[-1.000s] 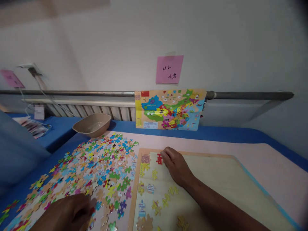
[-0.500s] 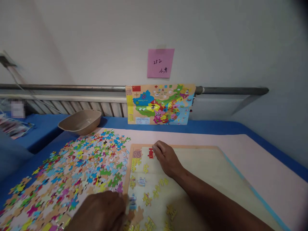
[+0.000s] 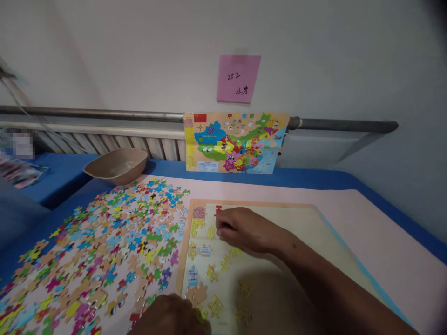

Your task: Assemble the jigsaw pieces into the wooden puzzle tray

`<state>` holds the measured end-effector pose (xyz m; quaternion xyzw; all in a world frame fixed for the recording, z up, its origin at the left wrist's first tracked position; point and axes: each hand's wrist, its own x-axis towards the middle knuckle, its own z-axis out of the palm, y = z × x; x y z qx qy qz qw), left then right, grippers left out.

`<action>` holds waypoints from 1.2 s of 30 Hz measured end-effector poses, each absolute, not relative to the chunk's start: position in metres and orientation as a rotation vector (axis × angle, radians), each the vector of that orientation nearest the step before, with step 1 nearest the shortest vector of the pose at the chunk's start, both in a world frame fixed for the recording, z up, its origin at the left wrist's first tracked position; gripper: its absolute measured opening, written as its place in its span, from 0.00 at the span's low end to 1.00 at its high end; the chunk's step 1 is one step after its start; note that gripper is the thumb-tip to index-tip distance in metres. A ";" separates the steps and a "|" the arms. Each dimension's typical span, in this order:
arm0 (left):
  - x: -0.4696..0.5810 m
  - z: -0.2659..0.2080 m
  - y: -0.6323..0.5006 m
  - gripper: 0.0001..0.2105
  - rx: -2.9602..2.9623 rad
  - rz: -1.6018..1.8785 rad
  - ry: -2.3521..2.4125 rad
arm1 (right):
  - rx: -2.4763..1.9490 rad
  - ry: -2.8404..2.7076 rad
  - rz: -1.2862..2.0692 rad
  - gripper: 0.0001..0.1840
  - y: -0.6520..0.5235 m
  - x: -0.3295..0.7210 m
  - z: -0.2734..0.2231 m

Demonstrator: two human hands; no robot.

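My right hand (image 3: 240, 228) is over the upper left of the puzzle board (image 3: 289, 242), its fingers curled together. Beside its fingertips lies a yellow puzzle piece (image 3: 211, 232), and a red puzzle piece (image 3: 218, 210) shows just above the knuckles. Whatever the fingers may hold is hidden. Low in the view, my left hand (image 3: 171, 316) is at the board's lower left corner, close to some yellow pieces (image 3: 215, 306); its fingertips are mostly out of sight. Down the board's left side are a light blue piece with writing (image 3: 205, 250) and peach pieces (image 3: 196, 293).
Left of the board spreads a big heap of loose puzzle pieces (image 3: 115, 251). Behind it stands a beige basin (image 3: 118, 166). A printed map picture (image 3: 237, 144) hangs from a metal rail (image 3: 349, 124), with a pink note (image 3: 239, 79) on the wall above.
My right hand has moved down from the red piece toward the yellow piece, leaving the red one at the top. My left hand has shifted right and lower. The view has tilted down slightly.
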<state>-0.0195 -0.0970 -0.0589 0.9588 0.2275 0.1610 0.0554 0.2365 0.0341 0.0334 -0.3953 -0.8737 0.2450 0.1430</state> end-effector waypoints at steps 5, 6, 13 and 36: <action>-0.018 -0.065 -0.102 0.18 2.891 0.630 0.707 | -1.058 -2.317 0.604 0.12 0.039 0.231 0.008; -0.019 -0.068 -0.102 0.17 2.880 0.649 0.720 | -1.076 -2.244 0.568 0.11 0.042 0.231 0.001; -0.024 -0.032 -0.095 0.11 2.780 0.541 0.777 | -1.199 -2.019 0.424 0.13 0.050 0.236 -0.025; -0.041 -0.021 -0.083 0.10 2.531 0.501 1.175 | -1.238 -1.937 0.463 0.13 0.049 0.233 -0.027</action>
